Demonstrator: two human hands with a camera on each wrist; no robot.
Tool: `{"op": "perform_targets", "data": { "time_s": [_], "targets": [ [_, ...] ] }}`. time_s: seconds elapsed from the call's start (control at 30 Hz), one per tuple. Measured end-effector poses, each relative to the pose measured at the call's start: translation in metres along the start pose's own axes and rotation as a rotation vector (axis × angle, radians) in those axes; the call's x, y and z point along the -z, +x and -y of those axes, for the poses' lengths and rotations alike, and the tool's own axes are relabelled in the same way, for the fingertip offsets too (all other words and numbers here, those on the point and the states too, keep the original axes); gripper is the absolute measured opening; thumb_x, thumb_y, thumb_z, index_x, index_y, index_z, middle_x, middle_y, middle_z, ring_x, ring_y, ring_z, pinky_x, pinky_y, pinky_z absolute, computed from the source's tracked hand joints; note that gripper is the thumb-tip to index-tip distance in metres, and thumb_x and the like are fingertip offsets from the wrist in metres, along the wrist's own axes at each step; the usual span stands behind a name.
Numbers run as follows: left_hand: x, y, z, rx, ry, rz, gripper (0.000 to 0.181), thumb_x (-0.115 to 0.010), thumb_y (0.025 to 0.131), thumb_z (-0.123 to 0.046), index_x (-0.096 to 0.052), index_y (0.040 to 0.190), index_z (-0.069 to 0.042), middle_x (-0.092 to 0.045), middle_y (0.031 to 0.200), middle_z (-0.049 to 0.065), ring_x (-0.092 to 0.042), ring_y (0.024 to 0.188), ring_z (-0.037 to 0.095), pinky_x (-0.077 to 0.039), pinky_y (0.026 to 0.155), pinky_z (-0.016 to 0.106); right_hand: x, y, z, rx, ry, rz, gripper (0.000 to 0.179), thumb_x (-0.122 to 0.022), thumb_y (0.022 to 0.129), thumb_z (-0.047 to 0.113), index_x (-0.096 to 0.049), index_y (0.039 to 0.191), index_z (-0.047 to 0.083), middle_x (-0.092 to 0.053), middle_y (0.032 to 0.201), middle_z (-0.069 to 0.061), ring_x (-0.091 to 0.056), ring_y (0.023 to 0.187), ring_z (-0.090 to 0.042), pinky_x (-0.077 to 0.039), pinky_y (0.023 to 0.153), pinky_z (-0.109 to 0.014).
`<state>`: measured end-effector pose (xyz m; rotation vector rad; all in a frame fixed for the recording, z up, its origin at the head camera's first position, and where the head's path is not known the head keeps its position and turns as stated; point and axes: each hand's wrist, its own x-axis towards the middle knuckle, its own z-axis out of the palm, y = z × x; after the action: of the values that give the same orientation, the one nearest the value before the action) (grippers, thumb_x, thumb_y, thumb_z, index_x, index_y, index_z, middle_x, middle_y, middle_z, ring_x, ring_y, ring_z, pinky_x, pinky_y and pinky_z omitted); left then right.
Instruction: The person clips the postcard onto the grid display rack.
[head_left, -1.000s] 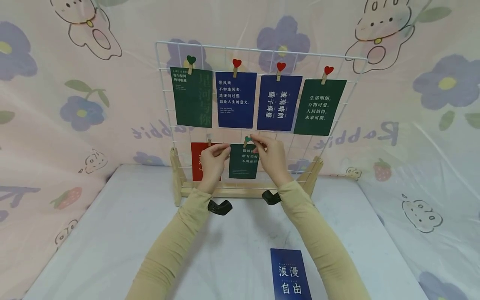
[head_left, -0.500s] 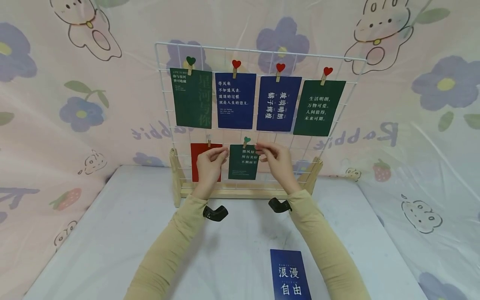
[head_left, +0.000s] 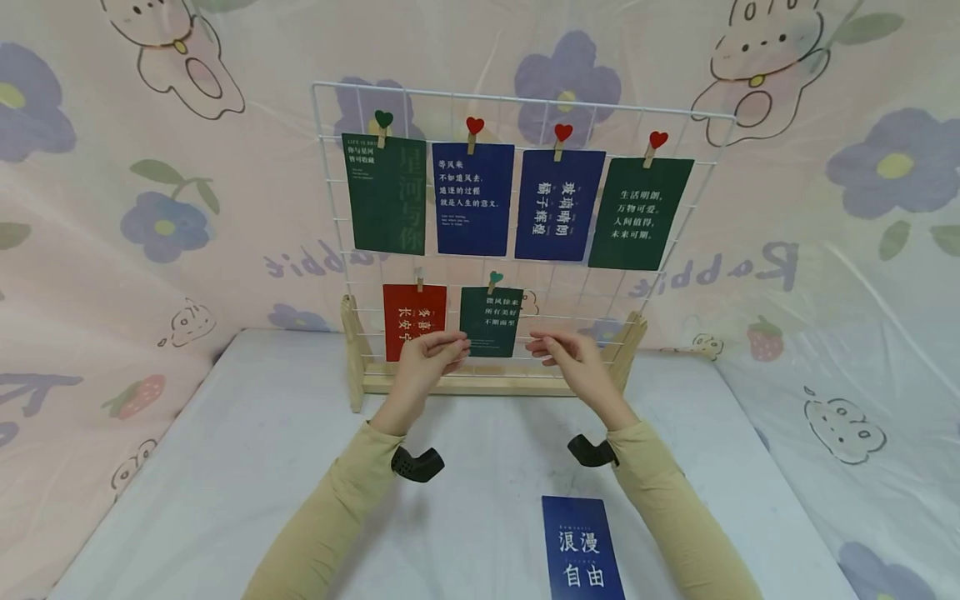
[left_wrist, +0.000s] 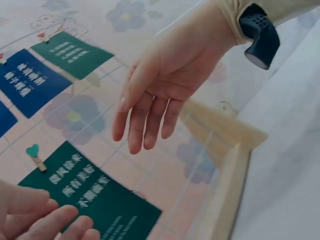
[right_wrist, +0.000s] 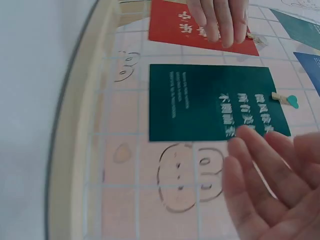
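Observation:
A small dark green card (head_left: 489, 327) with white writing hangs in the lower row of the white wire grid (head_left: 540, 102), held by a wooden peg with a teal heart (head_left: 496, 278). My left hand (head_left: 432, 360) is at its lower left, fingers relaxed and holding nothing, and covers part of the red card (head_left: 397, 315). To the right of the green card, my right hand (head_left: 572, 357) hangs with loose fingers, also holding nothing. The right wrist view shows the green card (right_wrist: 200, 105) between both hands, lying flat against the grid.
Across the upper row hang a green card (head_left: 386, 196), two blue cards (head_left: 472, 229) and another green card (head_left: 637, 250), each on a heart peg. A blue card (head_left: 581, 558) lies on the white table (head_left: 247, 467) near the front. Wooden feet (head_left: 352, 358) support the grid.
Both hands have come away from the green card and peg, moving down and apart. The card stays hanging, and more of the red card shows.

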<state>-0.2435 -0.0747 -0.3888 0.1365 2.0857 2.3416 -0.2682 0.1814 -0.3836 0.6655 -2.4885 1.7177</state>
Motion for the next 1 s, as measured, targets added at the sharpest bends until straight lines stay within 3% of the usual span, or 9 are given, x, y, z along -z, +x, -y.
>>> {"op": "perform_targets", "data": {
  "time_s": [0.27,0.4,0.47,0.67,0.87,1.0],
  "targets": [
    [-0.017,-0.024,0.028,0.094,0.120,0.153,0.031,-0.065,0.093,-0.015,-0.064,0.119,0.000,-0.067,0.111,0.011,-0.063,0.105,0.028,-0.051,0.090,0.037,0.019,-0.036,-0.018,-0.067,-0.016,0.096,0.031,-0.046,0.102,0.014,-0.058,0.125,-0.003,-0.065,0.113,-0.018,-0.061,0.103,-0.035,-0.053,0.086,-0.032],
    [-0.028,-0.035,0.045,0.135,0.147,0.246,0.031,-0.064,0.093,-0.014,-0.063,0.120,0.002,-0.066,0.115,0.013,-0.061,0.107,0.029,-0.053,0.087,0.035,0.030,-0.054,-0.029,-0.077,-0.009,0.109,0.031,-0.046,0.102,0.014,-0.057,0.125,-0.004,-0.064,0.113,-0.022,-0.060,0.105,-0.038,-0.052,0.086,-0.028],
    [-0.032,-0.038,0.054,0.137,0.166,0.282,0.029,-0.064,0.093,-0.013,-0.064,0.117,0.003,-0.066,0.114,0.015,-0.063,0.103,0.028,-0.054,0.084,0.035,0.034,-0.064,-0.035,-0.086,-0.001,0.104,0.031,-0.046,0.102,0.013,-0.056,0.125,-0.005,-0.064,0.113,-0.023,-0.062,0.103,-0.033,-0.052,0.085,-0.028],
    [-0.038,-0.049,0.071,0.161,0.193,0.325,0.028,-0.066,0.091,-0.013,-0.066,0.113,0.003,-0.067,0.110,0.017,-0.065,0.095,0.022,-0.055,0.081,0.035,0.041,-0.092,-0.050,-0.102,-0.002,0.110,0.031,-0.045,0.103,0.012,-0.056,0.124,-0.008,-0.062,0.112,-0.028,-0.065,0.096,-0.013,-0.052,0.083,-0.026],
    [-0.038,-0.057,0.071,0.244,0.173,0.339,0.032,-0.067,0.091,-0.017,-0.065,0.116,0.003,-0.066,0.112,0.016,-0.063,0.095,0.021,-0.054,0.084,0.035,0.049,-0.112,-0.054,-0.116,-0.025,0.102,0.030,-0.046,0.102,0.013,-0.057,0.123,-0.006,-0.064,0.112,-0.024,-0.064,0.098,-0.012,-0.052,0.083,-0.026],
    [-0.035,-0.060,0.073,0.276,0.182,0.381,0.035,-0.066,0.091,-0.018,-0.063,0.119,0.002,-0.066,0.113,0.016,-0.063,0.098,0.022,-0.053,0.086,0.038,0.057,-0.123,-0.055,-0.119,-0.043,0.095,0.030,-0.046,0.102,0.013,-0.056,0.124,-0.005,-0.064,0.113,-0.023,-0.064,0.099,-0.015,-0.053,0.082,-0.026]
  ]
}}
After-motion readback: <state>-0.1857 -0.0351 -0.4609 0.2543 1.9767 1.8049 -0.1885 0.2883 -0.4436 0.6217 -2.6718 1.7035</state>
